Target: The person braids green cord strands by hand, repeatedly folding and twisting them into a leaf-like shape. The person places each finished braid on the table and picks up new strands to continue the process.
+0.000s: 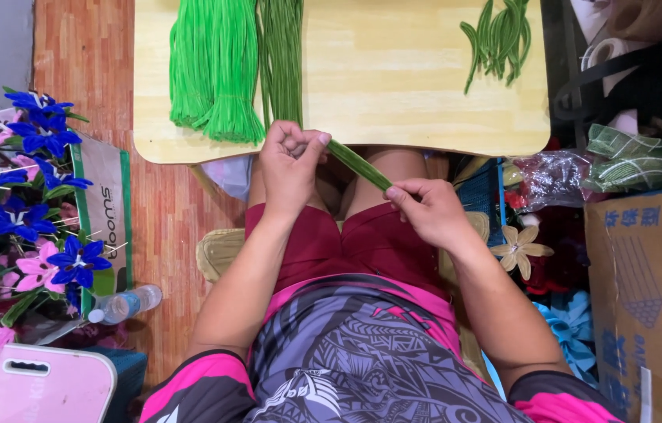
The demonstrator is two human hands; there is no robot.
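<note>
My left hand (290, 163) is closed around the upper end of a thin dark green stem (358, 164), just below the front edge of the small wooden table (393, 78). My right hand (429, 210) pinches the stem's lower end between thumb and fingers, over my lap. The stem runs slantwise between the two hands. On the table lie a bundle of bright green strands (213, 66), a bundle of darker green strands (281, 55) and a small pile of curved green leaf pieces (499, 35).
A box of blue and pink artificial flowers (21, 204) stands at the left, with a plastic bottle (123, 304) and a pink case (29, 384) near it. At the right are a cardboard box (648, 298), a cream artificial flower (520, 248) and bags of material (628, 160).
</note>
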